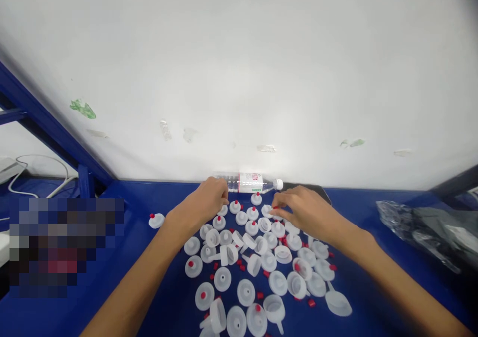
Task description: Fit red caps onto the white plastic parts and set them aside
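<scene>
White translucent plastic caps [246, 292] with short spouts lie scattered over the blue table, some upright, some on their sides. Several carry a small red tip, and loose red tips [260, 295] lie among them. My left hand [213, 195] is over the back left of the pile, fingers curled down beside a white cap [222, 210]; what its fingertips hold, if anything, is hidden. My right hand [293, 205] is at the back right, thumb and forefinger pinched at a small red tip [275, 210] above a white cap [266, 210].
A clear bottle [251, 182] lies against the white wall, with a dark flat object [317, 191] beside it, partly behind my right hand. One red-tipped cap [157, 221] sits apart at left. Plastic bags [421, 232] lie at right. A blue frame [56, 123] and a blurred area are at left.
</scene>
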A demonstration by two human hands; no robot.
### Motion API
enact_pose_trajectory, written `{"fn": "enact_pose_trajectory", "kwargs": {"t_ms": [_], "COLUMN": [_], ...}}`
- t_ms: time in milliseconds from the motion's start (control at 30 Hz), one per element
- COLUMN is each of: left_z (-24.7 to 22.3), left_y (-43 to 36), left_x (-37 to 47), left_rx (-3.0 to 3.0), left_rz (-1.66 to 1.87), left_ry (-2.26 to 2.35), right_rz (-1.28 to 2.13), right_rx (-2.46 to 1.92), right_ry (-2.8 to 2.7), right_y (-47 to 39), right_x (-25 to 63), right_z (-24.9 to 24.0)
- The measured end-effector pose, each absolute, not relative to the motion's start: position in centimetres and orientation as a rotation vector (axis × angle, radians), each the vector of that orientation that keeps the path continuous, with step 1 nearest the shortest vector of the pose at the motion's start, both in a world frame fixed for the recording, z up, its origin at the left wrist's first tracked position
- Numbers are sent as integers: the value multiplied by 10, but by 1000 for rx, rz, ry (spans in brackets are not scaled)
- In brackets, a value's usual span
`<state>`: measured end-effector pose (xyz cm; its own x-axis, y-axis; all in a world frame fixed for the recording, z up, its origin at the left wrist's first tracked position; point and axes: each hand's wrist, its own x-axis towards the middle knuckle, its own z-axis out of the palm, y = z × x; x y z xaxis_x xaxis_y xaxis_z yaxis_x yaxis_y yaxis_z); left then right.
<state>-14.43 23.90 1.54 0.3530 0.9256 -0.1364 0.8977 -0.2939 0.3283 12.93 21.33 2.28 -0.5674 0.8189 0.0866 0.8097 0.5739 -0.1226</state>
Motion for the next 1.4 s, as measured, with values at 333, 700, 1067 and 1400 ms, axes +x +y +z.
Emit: {"fn": "enact_pose_trajectory", "kwargs": {"t_ms": [333, 700, 1067, 1400], "left_z": [58, 47, 60, 44], "left_y": [209, 210, 204, 218], "left_x": [-135, -130, -133, -116], "left_rx": [2247, 2169, 2263, 2430], "left_rz": [30, -229, -127, 156], "left_ry": [1604, 1592, 1533, 1579], "right_rz": [320, 140, 177, 124], "right_rx": [-1220, -1103, -1063, -1167], "right_ry": [-2630, -2793, -2826, -2593], "right_y": [198, 193, 188, 202], "right_x": [120, 94, 100, 100], "right_z": [28, -2, 18, 17]}}
